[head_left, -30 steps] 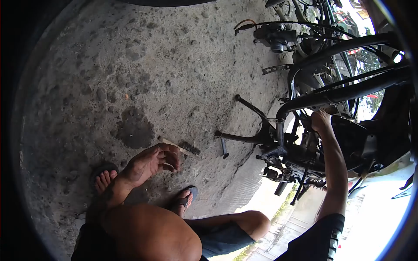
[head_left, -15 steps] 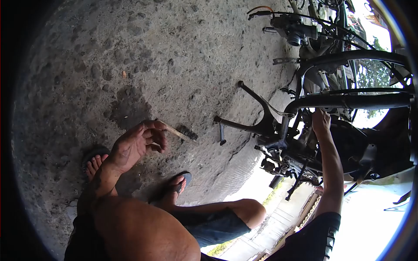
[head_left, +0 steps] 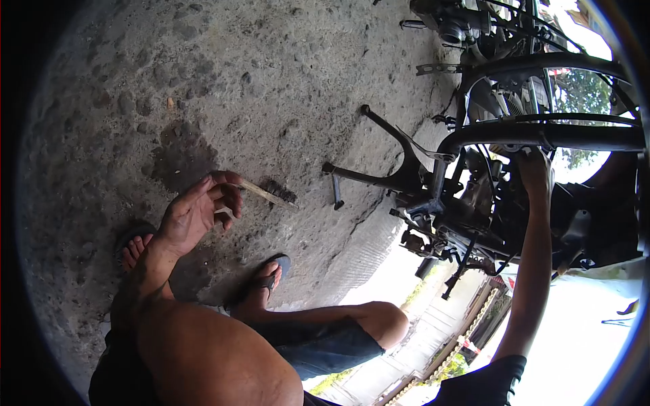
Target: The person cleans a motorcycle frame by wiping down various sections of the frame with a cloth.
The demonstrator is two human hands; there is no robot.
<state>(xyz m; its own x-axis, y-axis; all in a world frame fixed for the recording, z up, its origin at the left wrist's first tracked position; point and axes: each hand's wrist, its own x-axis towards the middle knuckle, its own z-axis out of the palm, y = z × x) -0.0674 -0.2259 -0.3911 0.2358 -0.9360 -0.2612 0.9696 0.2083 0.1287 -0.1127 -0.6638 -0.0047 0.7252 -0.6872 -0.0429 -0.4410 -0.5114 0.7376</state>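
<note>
The view is turned sideways. My left hand (head_left: 203, 213), at left, pinches a wooden-handled brush (head_left: 267, 194) with dark bristles between thumb and finger; the other fingers curl loosely. The brush hangs over rough concrete. At right stands a stripped motorcycle frame (head_left: 514, 139) with black tubes. Into it reaches my right hand (head_left: 535, 172), close under a thick curved tube. Its fingertips are hidden behind the tube and dark parts, so whether it holds anything cannot be seen. From the frame, a two-legged centre stand (head_left: 386, 179) extends over the ground.
Both my feet, in flip-flops (head_left: 281, 264), rest on the concrete floor (head_left: 284, 88). A dark wet stain (head_left: 179, 155) lies near my left hand. My bent knees (head_left: 389, 323) are at the bottom. Cables and a carburettor-like part (head_left: 452, 28) hang on the frame at upper right.
My right hand has shifted rightward along the frame and deeper under the thick tube. My left hand still holds the brush. The whole view has shifted slightly.
</note>
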